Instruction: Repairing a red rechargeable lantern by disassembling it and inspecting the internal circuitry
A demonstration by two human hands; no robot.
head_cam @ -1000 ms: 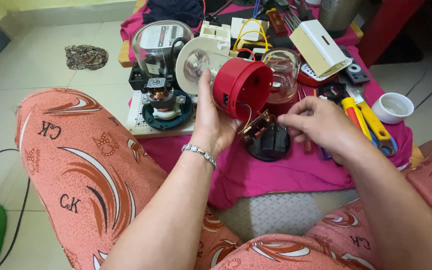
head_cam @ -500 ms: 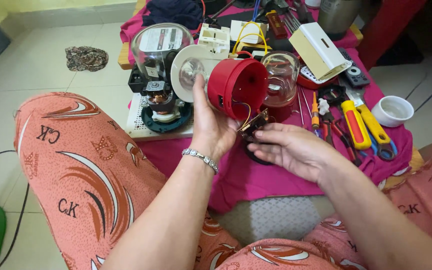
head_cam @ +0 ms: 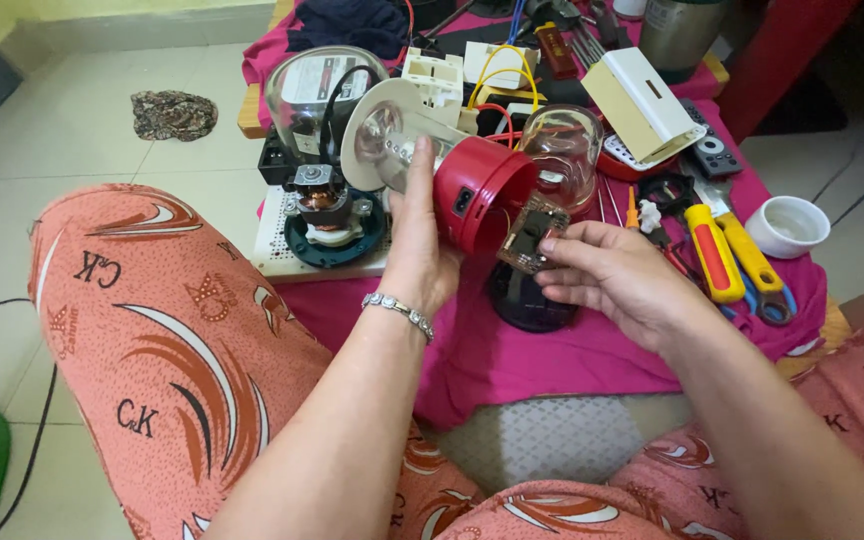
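My left hand [head_cam: 417,255] grips a red cup-shaped lamp housing [head_cam: 482,195] with a clear bulb and white disc [head_cam: 377,140] on its far end, tilted so the open side faces right. My right hand [head_cam: 607,275] pinches a small brown circuit board [head_cam: 527,235] at the housing's open mouth; thin wires run from the board into the housing. A dark round base [head_cam: 532,300] lies on the pink cloth [head_cam: 512,350] just below both hands.
Behind stand a glass-domed meter [head_cam: 317,90] and an open motor on a white perforated board [head_cam: 282,240]. A clear glass jar [head_cam: 564,150], white box [head_cam: 642,100], red and yellow screwdrivers [head_cam: 717,255], pliers, a remote and a white cup [head_cam: 787,225] lie to the right. My patterned knees flank the cloth.
The housing has tipped so its bulb end points away to the left. My right hand has come up from the dark base and now holds the circuit board at the housing's mouth.
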